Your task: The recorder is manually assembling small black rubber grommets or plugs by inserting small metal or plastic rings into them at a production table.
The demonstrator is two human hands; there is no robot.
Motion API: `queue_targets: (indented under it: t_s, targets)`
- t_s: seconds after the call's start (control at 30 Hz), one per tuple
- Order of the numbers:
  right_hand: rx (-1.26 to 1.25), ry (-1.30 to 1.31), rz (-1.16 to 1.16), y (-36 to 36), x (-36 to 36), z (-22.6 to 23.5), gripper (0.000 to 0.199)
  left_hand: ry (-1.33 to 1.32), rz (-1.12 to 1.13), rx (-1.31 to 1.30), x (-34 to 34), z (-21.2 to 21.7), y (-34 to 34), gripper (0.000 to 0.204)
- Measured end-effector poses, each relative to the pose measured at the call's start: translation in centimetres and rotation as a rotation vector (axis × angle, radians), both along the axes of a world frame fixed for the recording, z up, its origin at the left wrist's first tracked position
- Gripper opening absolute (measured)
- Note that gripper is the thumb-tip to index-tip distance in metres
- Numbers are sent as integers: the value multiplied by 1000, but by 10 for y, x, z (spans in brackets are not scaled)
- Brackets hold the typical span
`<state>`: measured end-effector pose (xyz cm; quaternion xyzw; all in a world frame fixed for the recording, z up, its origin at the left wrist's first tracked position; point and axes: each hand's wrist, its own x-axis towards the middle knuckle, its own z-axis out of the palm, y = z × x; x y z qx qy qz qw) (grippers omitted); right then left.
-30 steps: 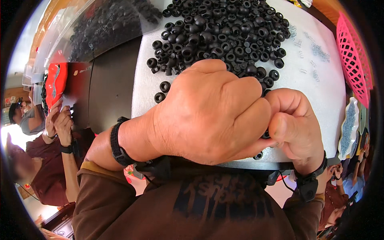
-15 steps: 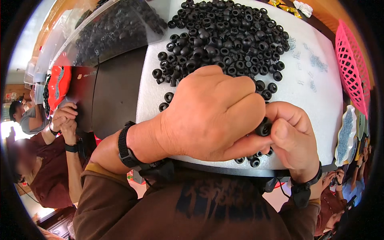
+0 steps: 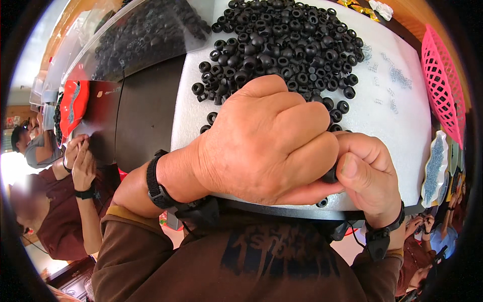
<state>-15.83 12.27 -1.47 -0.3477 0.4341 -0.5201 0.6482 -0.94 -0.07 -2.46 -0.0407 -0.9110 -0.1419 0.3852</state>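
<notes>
At the far left edge, another person's two hands (image 3: 79, 158) are raised together, one wrist wearing a black band; just right of them a red tray (image 3: 74, 104) sits on a dark surface, with a clear plastic bag of black rings (image 3: 141, 35) above it; next comes a white foam board (image 3: 397, 121), its upper part heaped with a pile of black rubber grommets (image 3: 287, 45); in front of the board the person's left hand (image 3: 261, 146), a black strap on its wrist, is curled into a loose fist with its fingers folded toward the right hand (image 3: 370, 176); the two hands touch, and between the right thumb and the left fingertips a single black grommet (image 3: 330, 176) is pinched, mostly hidden; another loose grommet (image 3: 322, 203) lies at the board's near edge just below; farther right a pink mesh basket (image 3: 443, 85) stands at the board's edge, and below it a pale dish of small grey parts (image 3: 435, 168).
</notes>
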Motion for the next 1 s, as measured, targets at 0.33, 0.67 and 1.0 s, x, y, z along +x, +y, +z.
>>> queue_targets:
  t_s: [0.33,0.67,1.0]
  targets:
    - [154,-113,32,-1,-2,-5,22,-125,36,-147,7,-2,6,39]
    - [81,-186,17,3,-7,-5,25,-18,-24,30,-4,0,6,45]
    - [-16,-171,-28,-1,-2,-3,24,-88,-24,45,-2,2,0,43]
